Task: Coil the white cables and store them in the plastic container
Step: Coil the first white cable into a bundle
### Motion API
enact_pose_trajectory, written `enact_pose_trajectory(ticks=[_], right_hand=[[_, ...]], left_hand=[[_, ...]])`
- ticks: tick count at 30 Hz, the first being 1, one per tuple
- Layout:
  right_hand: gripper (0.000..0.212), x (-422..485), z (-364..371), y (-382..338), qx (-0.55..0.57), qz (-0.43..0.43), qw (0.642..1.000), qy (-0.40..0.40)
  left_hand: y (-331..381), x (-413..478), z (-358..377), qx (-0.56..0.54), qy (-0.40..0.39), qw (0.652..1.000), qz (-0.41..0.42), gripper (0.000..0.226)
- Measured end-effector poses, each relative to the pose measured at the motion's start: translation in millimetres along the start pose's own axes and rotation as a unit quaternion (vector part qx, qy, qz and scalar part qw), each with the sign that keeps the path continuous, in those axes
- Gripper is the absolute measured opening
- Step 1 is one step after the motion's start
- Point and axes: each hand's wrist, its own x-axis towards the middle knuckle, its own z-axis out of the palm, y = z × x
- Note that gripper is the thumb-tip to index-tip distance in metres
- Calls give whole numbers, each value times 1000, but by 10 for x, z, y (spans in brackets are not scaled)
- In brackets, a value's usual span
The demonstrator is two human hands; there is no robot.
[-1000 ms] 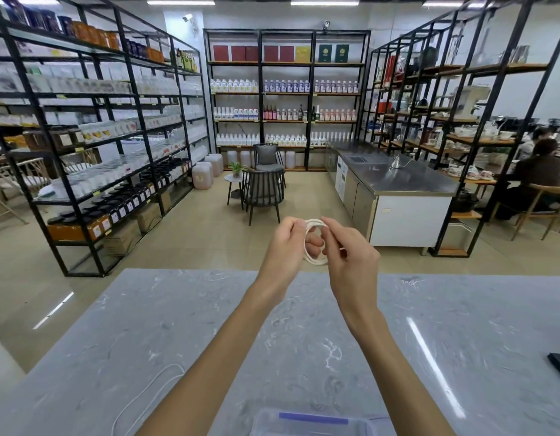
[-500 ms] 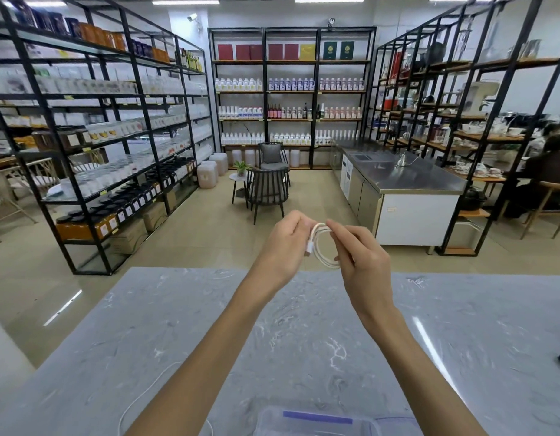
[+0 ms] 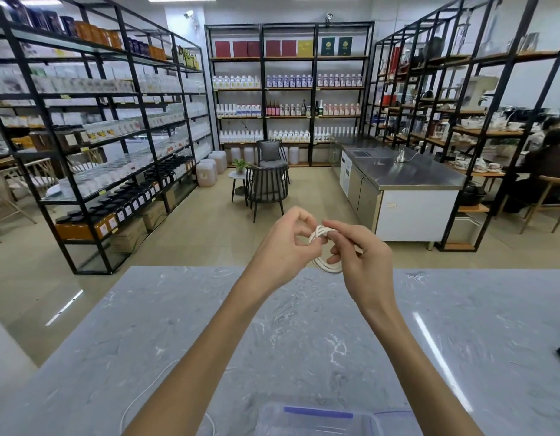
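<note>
- A second white cable (image 3: 145, 392) lay loose on the marble table (image 3: 461, 341), at the near left, running out of view at the lower edge. It looked thin, limp and light, and was not yet coiled.
- The left hand (image 3: 280, 248) was held up over the table's far edge, its fingers curled and pinching the left side of the coil.
- The coiled cable (image 3: 326, 266) hung in the air between both hands: a small white ring of several loops, with turns bunched at the top. It was probably soft and springy, so the loops would likely open if let go. A pinch across all the strands seemed the safest hold.
- The plastic container (image 3: 363, 418) sat at the near edge, clear with a blue strip, well below the coil. What lay inside could not be told.
- The right hand (image 3: 359, 258) gripped the coil's right side, fingertips meeting the bunched turns at the top.
</note>
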Motion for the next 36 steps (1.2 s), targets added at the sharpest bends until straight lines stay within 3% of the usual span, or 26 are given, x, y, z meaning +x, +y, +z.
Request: enact_pose_trajectory(ticks=[3,10,15,25,36], right_hand=[[29,-38,46,-36,52,48,997,2],[22,19,-20,-54,47,122,991,43],[22,63,-35,-71,86,192,978,-4],[17,6,34,-81,26,124,979,158],[20,33,81,-98,65,124,965,223]], left_hand=[[20,2,5,-21,-32,999,-38,31],[-67,-53,-103,-243,-110,959,-91,20],[-68,-65,-41,-143,-67,984,-79,17],[17,-34,140,-56,-9,998,-40,16],[30,-179,272,-23,27,999,-17,13]])
